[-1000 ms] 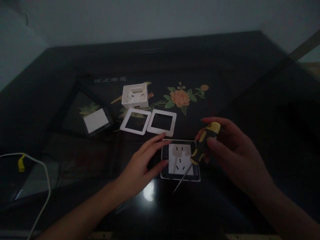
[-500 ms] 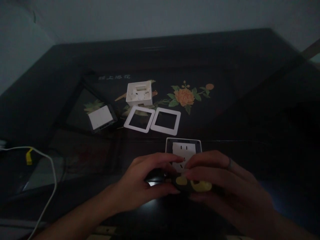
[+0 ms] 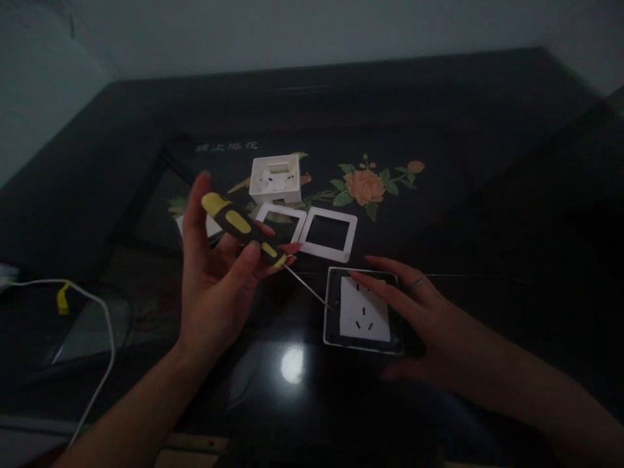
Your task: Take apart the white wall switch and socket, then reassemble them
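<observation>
My left hand (image 3: 217,273) is closed around the handle of a yellow-and-black screwdriver (image 3: 238,222). The screwdriver's shaft slants down to the right, and its tip lies at the left dark border of a wall socket (image 3: 364,318). That socket has a white face with slots and a dark surround, and it lies face up on the table. Around its right side my right hand (image 3: 414,309) holds it, fingers over the top and thumb near the lower right corner. Whether the tip sits in a screw is too dark to tell.
A white mounting box (image 3: 276,181) stands farther back. Two white frames, one nearer the right (image 3: 329,234), lie in front of it. Another socket module (image 3: 213,226) is partly hidden behind my left hand. A white cable (image 3: 108,318) runs along the left of the dark glossy table (image 3: 439,221).
The screwdriver has passed from between both hands into my left hand, which has risen to the left. My right hand has moved onto the socket's right side.
</observation>
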`<state>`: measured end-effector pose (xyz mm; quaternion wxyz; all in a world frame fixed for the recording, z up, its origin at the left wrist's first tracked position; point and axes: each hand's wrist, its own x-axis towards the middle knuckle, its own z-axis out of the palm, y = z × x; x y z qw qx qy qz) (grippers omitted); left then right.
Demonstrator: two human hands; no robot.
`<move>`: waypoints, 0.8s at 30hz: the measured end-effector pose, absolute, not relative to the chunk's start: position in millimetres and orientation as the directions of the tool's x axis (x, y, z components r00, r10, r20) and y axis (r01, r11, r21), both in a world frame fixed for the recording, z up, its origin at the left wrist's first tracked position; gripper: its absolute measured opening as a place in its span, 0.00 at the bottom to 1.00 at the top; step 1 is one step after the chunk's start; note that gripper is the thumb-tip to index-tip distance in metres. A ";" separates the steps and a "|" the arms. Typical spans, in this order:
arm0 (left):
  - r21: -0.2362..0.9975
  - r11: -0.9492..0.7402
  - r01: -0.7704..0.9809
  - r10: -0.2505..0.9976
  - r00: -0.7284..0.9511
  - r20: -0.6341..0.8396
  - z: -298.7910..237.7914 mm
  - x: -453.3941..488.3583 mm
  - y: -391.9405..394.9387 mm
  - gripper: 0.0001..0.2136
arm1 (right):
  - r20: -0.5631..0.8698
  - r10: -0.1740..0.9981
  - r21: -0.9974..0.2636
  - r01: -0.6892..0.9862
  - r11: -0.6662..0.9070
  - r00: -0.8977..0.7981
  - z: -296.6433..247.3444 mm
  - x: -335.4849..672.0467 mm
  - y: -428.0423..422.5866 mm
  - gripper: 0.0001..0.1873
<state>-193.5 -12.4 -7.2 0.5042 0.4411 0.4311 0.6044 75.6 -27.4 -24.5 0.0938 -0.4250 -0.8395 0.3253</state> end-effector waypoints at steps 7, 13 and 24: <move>0.959 -0.283 -0.025 0.945 -0.176 0.275 -12.7 -186.1 -23.6 0.32 | -0.131 0.771 -0.594 0.672 0.442 -0.623 -21.4 69.3 -28.4 0.51; 0.915 -0.398 0.063 0.897 -0.184 0.402 -14.3 -183.1 -26.4 0.32 | -0.102 0.767 -0.592 0.659 0.465 -0.633 -23.6 70.5 -29.1 0.52; 0.872 -0.480 0.094 0.853 -0.184 0.489 -14.8 -183.1 -24.4 0.35 | -0.093 0.766 -0.593 0.653 0.471 -0.636 -22.0 69.8 -28.1 0.51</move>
